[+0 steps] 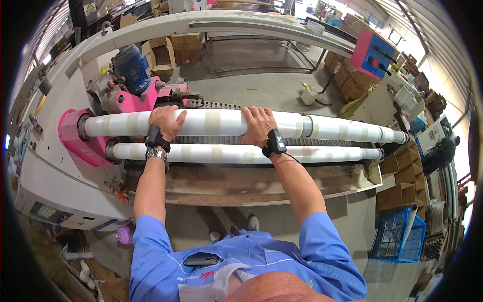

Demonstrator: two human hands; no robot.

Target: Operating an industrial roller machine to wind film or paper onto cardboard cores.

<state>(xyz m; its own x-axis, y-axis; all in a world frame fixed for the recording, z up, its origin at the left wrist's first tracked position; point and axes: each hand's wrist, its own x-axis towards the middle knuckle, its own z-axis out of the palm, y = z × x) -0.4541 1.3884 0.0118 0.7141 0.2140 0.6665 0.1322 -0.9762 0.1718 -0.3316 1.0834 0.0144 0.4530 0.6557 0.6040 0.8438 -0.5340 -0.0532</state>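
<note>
To me, the upper roll (pixel 231 123) is white, ringed with beige bands; the lower roll (pixel 234 154) repeats that pattern. The end bracket (pixel 75 135) is bright pink, the motor (pixel 130 69) blue. My sleeves (pixel 329 244) are light blue, my wrist straps (pixel 275 142) black, my watch (pixel 156 154) silver, the crate (pixel 395 239) strong blue.

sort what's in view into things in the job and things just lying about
Apparently in the job:
long white beige-banded upper roll, under the left hand and right hand
slimmer white beige-banded lower roll
bright pink rounded end housing, beside both rolls

Apparently lying about:
blue plastic lattice crate
open brown cardboard box
round purple container
</note>
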